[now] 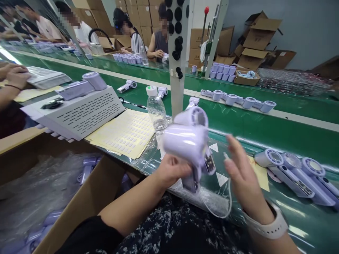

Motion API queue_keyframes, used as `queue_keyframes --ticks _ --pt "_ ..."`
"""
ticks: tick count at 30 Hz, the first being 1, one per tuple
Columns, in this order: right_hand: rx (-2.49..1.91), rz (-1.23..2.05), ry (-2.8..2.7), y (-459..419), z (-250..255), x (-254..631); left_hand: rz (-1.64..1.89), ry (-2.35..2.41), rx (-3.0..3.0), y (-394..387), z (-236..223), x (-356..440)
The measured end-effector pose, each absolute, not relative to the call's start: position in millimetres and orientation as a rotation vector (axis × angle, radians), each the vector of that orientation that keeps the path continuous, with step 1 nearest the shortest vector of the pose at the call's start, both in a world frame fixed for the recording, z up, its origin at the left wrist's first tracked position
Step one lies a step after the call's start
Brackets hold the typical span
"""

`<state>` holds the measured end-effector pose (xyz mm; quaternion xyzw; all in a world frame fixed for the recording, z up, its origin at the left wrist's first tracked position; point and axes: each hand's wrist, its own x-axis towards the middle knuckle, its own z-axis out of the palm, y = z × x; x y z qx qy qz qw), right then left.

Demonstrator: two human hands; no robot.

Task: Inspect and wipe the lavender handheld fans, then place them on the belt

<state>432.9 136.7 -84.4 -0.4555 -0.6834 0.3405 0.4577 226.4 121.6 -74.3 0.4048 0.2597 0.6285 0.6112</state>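
My left hand [173,171] is closed around the handle of a lavender handheld fan [182,141], its barrel-shaped head tilted up and blurred by motion. Right behind it shows a second lavender fan [194,114]; whether it touches my hand I cannot tell. My right hand [243,176], with a pale watch on the wrist, is raised to the right of the fans. A white cable [230,201] hangs from it in a loop, and its plug end sticks out by the thumb tip. The fingers look fairly straight, with the cable seemingly pinched at the thumb.
Several lavender fans [293,165] lie at the right; more line the conveyor [304,121]. Left of a post [178,70] stand a clear bottle [156,111], sticker sheets [127,134] and a slotted metal box [87,113]. A carton [87,208] sits below. Co-workers work across and at left.
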Motion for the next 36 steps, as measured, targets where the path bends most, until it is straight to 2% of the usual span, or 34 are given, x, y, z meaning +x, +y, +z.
queue_keyframes --ticks 3,5,10,16,23,36 --pt "-0.869 1.329 -1.599 128.9 -85.6 431.6 1.232 0.626 0.996 121.3 -82.5 219.1" --pt "-0.862 1.422 -1.48 125.2 -89.1 433.1 1.272 0.626 0.934 126.5 -88.6 217.9" --pt "-0.881 1.442 -1.241 125.1 -96.1 441.2 1.312 0.611 0.7 131.6 -92.5 229.5" --pt "-0.747 1.522 -1.174 113.9 -90.0 446.4 1.168 0.458 0.916 117.0 -90.6 244.6" --pt "-0.762 1.571 -1.099 109.3 -102.9 440.5 1.08 0.536 1.016 119.7 -98.1 243.2" --pt "-0.741 1.624 -1.076 112.5 -101.1 440.4 1.091 0.491 1.026 113.3 -94.0 236.8"
